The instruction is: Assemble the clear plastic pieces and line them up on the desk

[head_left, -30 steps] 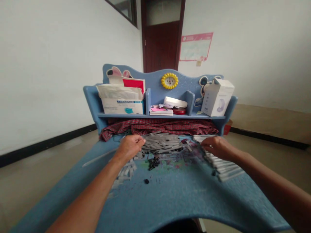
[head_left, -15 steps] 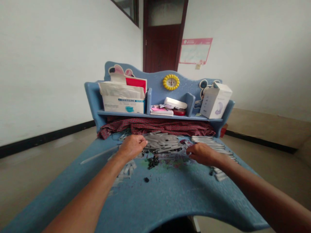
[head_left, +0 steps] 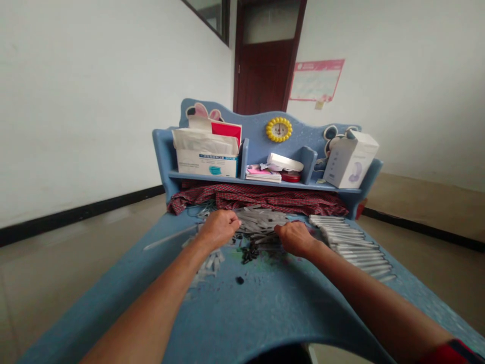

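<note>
My left hand [head_left: 222,226] is closed, fingertips pressed together, at the left edge of a pile of grey, slim tube-like pieces [head_left: 258,218]. What it pinches, if anything, is too small to make out. My right hand [head_left: 296,237] is at the pile's right end with its fingers curled closed; their contents are hidden. Between the hands and nearer me lies a small heap of short black pieces [head_left: 250,252]. Short whitish pieces [head_left: 212,262] are scattered below my left hand. Right of my right hand, long pale pen-like tubes [head_left: 354,245] lie side by side in a row.
A blue desk [head_left: 242,308] carries everything. One long clear strip [head_left: 166,238] lies at left. Behind the pile is a bunched checked cloth [head_left: 261,198]. The shelf above holds a mask box [head_left: 206,161], a white box [head_left: 352,161], notepads [head_left: 263,176] and a red tin [head_left: 291,176].
My right hand has moved left, from beside the row of tubes to the grey pile. My left hand stays at the pile's left edge. The whole view has shifted slightly.
</note>
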Demonstrator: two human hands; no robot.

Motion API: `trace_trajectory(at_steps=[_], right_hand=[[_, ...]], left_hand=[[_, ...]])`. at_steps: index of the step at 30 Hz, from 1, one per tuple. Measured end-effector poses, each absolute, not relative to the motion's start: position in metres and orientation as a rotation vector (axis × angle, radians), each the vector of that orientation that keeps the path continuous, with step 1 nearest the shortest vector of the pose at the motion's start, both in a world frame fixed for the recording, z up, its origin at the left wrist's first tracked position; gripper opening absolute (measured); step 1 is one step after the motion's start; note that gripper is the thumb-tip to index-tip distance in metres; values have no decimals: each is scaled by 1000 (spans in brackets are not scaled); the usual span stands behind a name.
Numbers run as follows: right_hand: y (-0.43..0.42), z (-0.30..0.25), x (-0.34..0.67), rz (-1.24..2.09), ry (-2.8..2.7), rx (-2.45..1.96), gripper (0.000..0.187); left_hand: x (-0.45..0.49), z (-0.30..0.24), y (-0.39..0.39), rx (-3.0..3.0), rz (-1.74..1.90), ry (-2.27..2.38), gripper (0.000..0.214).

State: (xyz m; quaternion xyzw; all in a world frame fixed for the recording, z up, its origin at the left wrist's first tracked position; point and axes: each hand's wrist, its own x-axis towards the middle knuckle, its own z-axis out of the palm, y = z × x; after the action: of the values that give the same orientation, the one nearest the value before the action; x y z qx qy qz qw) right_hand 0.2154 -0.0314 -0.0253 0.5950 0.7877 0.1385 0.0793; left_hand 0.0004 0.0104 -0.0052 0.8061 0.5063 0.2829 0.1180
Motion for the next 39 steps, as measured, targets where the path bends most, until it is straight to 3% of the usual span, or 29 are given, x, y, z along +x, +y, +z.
trace_trajectory(at_steps=[18, 20, 24, 26, 35, 39], right_hand=[[-40, -4, 218, 242, 2482, 1976, 22], [-38, 0, 212, 69, 2562, 1981, 19], [-33, 9, 196, -718, 2719, 2030, 19], [-30, 12, 188, -923, 2764, 2022, 19], [-28, 7, 177, -884, 2901, 1968, 18], [-34, 4, 189, -769, 2892, 1925, 34]], left_hand=[[4, -5, 1, 1925, 760, 1157, 18], [6, -3, -3, 1795, 716, 1058, 23], [10, 0, -9, 1614, 713, 888, 33], [12, 0, -10, 1541, 736, 851, 35], [18, -10, -5, 1508, 855, 892, 22], [20, -10, -7, 1465, 865, 914, 21]])
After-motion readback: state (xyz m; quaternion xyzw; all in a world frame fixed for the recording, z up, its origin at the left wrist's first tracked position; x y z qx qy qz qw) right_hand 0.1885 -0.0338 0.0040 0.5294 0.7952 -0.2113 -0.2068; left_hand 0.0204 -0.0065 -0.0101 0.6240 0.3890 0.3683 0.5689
